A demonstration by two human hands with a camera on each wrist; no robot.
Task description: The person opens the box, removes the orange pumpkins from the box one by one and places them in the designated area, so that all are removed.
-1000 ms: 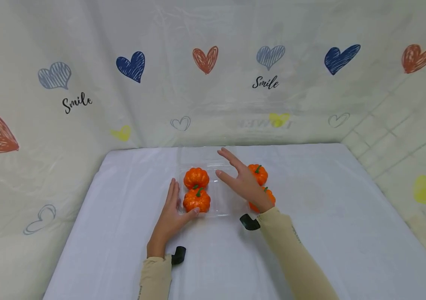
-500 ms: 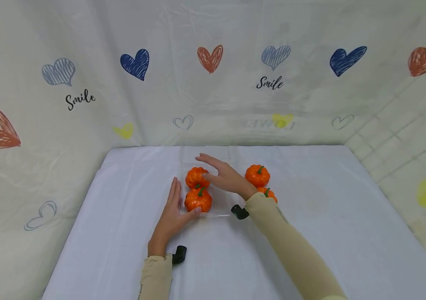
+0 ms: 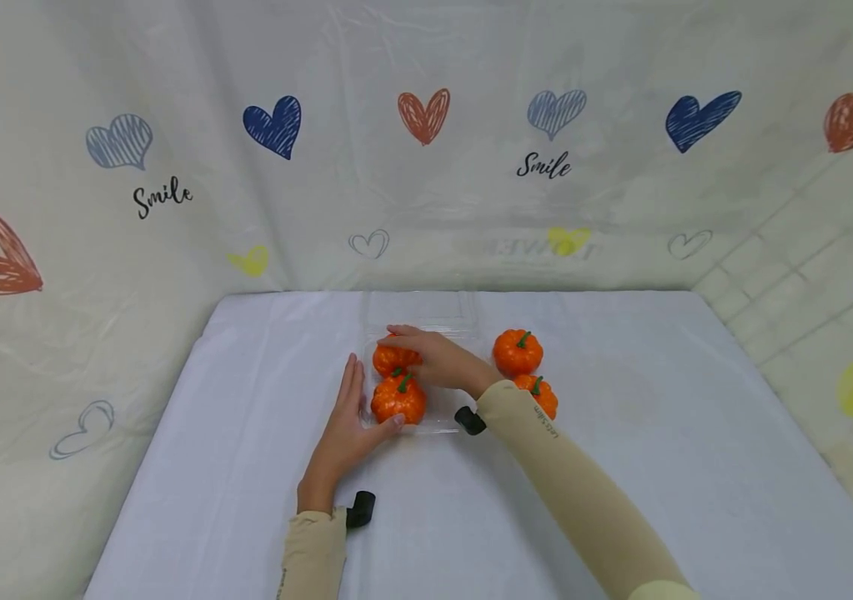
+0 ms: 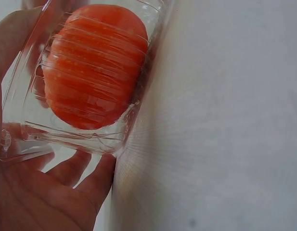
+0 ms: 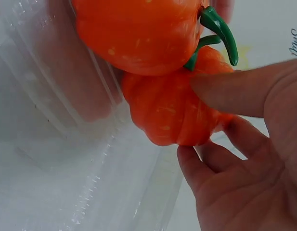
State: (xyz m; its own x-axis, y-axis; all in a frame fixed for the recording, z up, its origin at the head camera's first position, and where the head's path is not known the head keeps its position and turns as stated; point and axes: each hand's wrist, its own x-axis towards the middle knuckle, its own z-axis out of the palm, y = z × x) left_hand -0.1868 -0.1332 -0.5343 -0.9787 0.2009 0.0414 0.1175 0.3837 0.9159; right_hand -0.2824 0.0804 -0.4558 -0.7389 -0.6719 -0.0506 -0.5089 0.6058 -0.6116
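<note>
Two orange toy pumpkins with green stems sit in the left part of a clear plastic clamshell box (image 3: pixel 450 410). My right hand (image 3: pixel 443 358) reaches over the box and grips the back pumpkin (image 5: pixel 162 106), thumb on its top near the stem and fingers at its far side. Just in front of it lies the front pumpkin (image 3: pixel 398 402). Along the box's left side rest the straight fingers of my left hand (image 3: pixel 343 437), its thumb at the front rim. Through the ribbed plastic wall, the left wrist view shows a pumpkin (image 4: pixel 95 67) close to that hand.
Right of the box, on the white-covered table (image 3: pixel 644 433), stand a rear loose pumpkin (image 3: pixel 518 352) and a nearer loose pumpkin (image 3: pixel 540 394), partly behind my right sleeve (image 3: pixel 569 467). The box's lid (image 3: pixel 420 308) lies folded back toward the heart-printed curtain (image 3: pixel 464 192).
My right hand has moved left from above the box's right part to the back pumpkin and taken hold of it. The left hand stays at the box's side. The head view has shifted slightly.
</note>
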